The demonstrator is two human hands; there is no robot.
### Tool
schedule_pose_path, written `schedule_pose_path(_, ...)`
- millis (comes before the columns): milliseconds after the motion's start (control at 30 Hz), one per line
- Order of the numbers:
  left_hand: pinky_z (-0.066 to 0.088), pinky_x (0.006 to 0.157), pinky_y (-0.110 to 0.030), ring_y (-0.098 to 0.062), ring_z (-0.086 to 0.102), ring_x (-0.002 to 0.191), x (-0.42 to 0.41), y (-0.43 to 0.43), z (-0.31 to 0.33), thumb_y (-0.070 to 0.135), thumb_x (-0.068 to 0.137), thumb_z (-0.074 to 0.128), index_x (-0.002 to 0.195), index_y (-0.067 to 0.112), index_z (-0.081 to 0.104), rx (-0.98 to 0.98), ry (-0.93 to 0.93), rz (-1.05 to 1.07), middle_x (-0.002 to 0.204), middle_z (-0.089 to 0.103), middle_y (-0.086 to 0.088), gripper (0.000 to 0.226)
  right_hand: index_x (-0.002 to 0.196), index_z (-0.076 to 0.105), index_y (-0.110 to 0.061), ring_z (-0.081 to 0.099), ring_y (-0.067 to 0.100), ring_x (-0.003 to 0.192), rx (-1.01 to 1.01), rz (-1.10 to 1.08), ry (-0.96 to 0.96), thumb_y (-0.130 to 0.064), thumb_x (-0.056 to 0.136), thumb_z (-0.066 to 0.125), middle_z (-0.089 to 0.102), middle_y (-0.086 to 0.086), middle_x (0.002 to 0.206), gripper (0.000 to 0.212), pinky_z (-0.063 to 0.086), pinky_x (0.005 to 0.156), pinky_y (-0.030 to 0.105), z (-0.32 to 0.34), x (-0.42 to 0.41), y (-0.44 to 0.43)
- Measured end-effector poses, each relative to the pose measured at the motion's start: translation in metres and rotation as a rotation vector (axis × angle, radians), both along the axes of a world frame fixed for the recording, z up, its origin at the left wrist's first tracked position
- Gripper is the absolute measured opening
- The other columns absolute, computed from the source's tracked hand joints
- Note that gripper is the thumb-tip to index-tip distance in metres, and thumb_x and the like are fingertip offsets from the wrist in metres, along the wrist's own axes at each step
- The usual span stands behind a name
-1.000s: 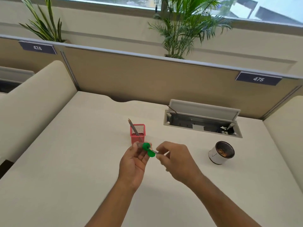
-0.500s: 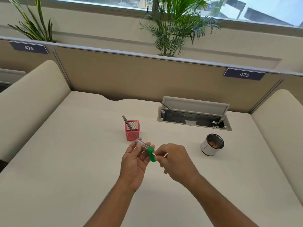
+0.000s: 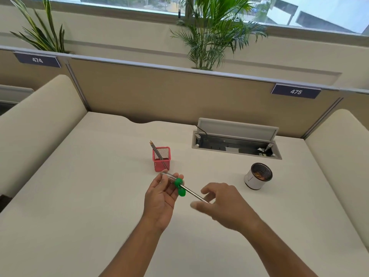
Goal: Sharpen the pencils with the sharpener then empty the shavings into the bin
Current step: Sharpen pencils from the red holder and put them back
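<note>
Fingers (image 3: pixel 175 177) of the left hand (image 3: pixel 161 198) curled around the sharpener (image 3: pixel 175 181), a clear tube with a green cap, pinching it between thumb and fingertips with the palm turned upward. A pencil (image 3: pixel 194 193) stuck out of the green end, slanting down toward the right hand (image 3: pixel 223 204). That hand's fingers were loosely spread, thumb and forefinger parted on either side of the pencil's free end; motion blur hid whether they touched it, so a grip could not be told.

Taking the sharpener as the landmark: both hands hovered above the pale counter (image 3: pixel 89 196). Just behind the sharpener, close to the left fingertips, stood a red mesh pencil holder (image 3: pixel 162 163) with two pencils (image 3: pixel 154 148) leaning out toward its back-left. To the right of the sharpener, beyond the right hand and apart from it, sat a small white cylindrical bin (image 3: pixel 255 180), upright, its dark inside showing brownish shavings. Farther behind and to the right, a cable hatch (image 3: pixel 235 142) lay in the counter with its lid propped open. Behind everything rose a beige partition (image 3: pixel 159 96) bearing a plate marked 475 (image 3: pixel 296 91).
</note>
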State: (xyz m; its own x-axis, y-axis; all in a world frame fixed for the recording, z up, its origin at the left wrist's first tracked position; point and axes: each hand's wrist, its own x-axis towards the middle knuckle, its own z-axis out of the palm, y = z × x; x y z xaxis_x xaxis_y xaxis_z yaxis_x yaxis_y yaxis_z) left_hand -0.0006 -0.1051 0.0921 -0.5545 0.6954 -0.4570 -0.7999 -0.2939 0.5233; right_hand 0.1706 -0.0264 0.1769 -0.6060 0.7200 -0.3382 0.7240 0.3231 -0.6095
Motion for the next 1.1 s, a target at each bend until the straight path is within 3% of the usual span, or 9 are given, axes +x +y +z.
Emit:
schedule_pose_path(67, 0.062, 0.096, -0.045, -0.037, 0.078, 0.108, 0.0, 0.0, -0.001, 0.013, 0.109, 0.051, 0.142, 0.0, 0.055, -0.009, 0.0, 0.005, 0.12, 0.076, -0.024, 0.035, 0.114, 0.061, -0.032, 0.065, 0.008, 0.085, 0.102, 0.021, -0.054, -0.055, 0.078, 0.08, 0.067, -0.009, 0.105, 0.046, 0.05, 0.064, 0.02, -0.002, 0.004, -0.008)
schedule_pose_path(167, 0.064, 0.092, -0.043, -0.037, 0.079, 0.105, 0.002, 0.001, -0.001, 0.012, 0.109, 0.051, 0.137, 0.002, 0.059, -0.01, -0.004, 0.014, 0.121, 0.074, -0.027, 0.03, 0.097, 0.052, -0.027, 0.06, 0.019, 0.083, 0.36, 0.051, -0.05, -0.036, 0.092, 0.071, 0.063, -0.006, 0.091, 0.022, 0.053, 0.073, 0.032, -0.012, 0.003, -0.015)
schedule_pose_path(333, 0.067, 0.082, -0.039, -0.037, 0.079, 0.102, 0.007, 0.001, 0.001, 0.012, 0.109, 0.051, 0.124, 0.005, 0.063, -0.008, -0.013, 0.017, 0.118, 0.074, -0.028, 0.021, 0.075, 0.046, -0.023, 0.039, 0.02, 0.051, 0.796, 0.185, -0.032, -0.027, 0.083, 0.081, 0.048, -0.006, 0.064, 0.035, 0.032, 0.041, 0.031, -0.03, 0.004, -0.02)
schedule_pose_path(500, 0.067, 0.08, -0.038, -0.036, 0.08, 0.1, 0.01, 0.0, -0.004, 0.011, 0.108, 0.053, 0.121, 0.007, 0.064, -0.01, -0.03, 0.036, 0.117, 0.074, -0.028, 0.018, 0.068, 0.055, -0.02, 0.042, 0.022, 0.05, 1.034, 0.217, -0.039, -0.025, 0.085, 0.082, 0.049, -0.002, 0.06, 0.032, 0.027, 0.044, 0.032, -0.038, 0.005, -0.018)
schedule_pose_path(700, 0.066, 0.089, -0.04, -0.038, 0.077, 0.109, 0.005, -0.001, -0.004, 0.011, 0.108, 0.052, 0.122, 0.007, 0.065, -0.007, 0.0, 0.022, 0.11, 0.077, -0.022, 0.02, 0.067, 0.039, -0.024, 0.029, 0.02, 0.043, 0.847, 0.199, -0.068, -0.041, 0.094, 0.068, 0.044, -0.004, 0.052, 0.043, 0.017, 0.041, 0.028, -0.043, 0.002, -0.016)
schedule_pose_path(800, 0.062, 0.096, -0.044, -0.037, 0.078, 0.107, 0.001, 0.0, -0.001, 0.009, 0.108, 0.051, 0.128, 0.006, 0.063, -0.006, 0.031, -0.005, 0.109, 0.078, -0.021, 0.024, 0.077, 0.049, -0.021, 0.048, 0.021, 0.058, 0.475, 0.11, -0.024, -0.051, 0.106, 0.039, 0.054, -0.004, 0.064, 0.042, 0.038, 0.05, 0.038, -0.048, -0.003, -0.012)
schedule_pose_path(867, 0.062, 0.096, -0.045, -0.037, 0.078, 0.105, 0.0, 0.001, 0.0, 0.008, 0.108, 0.05, 0.13, 0.005, 0.062, 0.004, 0.032, -0.014, 0.108, 0.078, -0.021, 0.025, 0.083, 0.057, -0.02, 0.055, 0.02, 0.066, 0.309, 0.075, 0.043, -0.05, 0.106, 0.038, 0.06, -0.002, 0.07, 0.042, 0.049, 0.062, 0.045, -0.048, -0.005, -0.011)
schedule_pose_path(1000, 0.063, 0.095, -0.045, -0.037, 0.078, 0.105, -0.001, 0.005, 0.003, 0.009, 0.108, 0.052, 0.132, 0.004, 0.061, 0.003, 0.036, -0.004, 0.109, 0.079, -0.022, 0.027, 0.1, 0.051, -0.029, 0.057, 0.016, 0.068, 0.45, 0.068, 0.084, -0.051, 0.095, 0.062, 0.055, -0.011, 0.076, 0.025, 0.049, 0.059, 0.032, -0.045, -0.004, -0.015)
schedule_pose_path(1100, 0.063, 0.095, -0.045, -0.038, 0.078, 0.105, 0.001, 0.005, 0.004, 0.01, 0.107, 0.054, 0.132, 0.003, 0.062, 0.002, 0.036, 0.017, 0.112, 0.078, -0.023, 0.028, 0.084, 0.049, -0.024, 0.044, 0.016, 0.054, 0.773, 0.169, 0.06, -0.03, 0.086, 0.08, 0.049, -0.008, 0.07, 0.031, 0.035, 0.042, 0.026, -0.048, -0.003, -0.016)
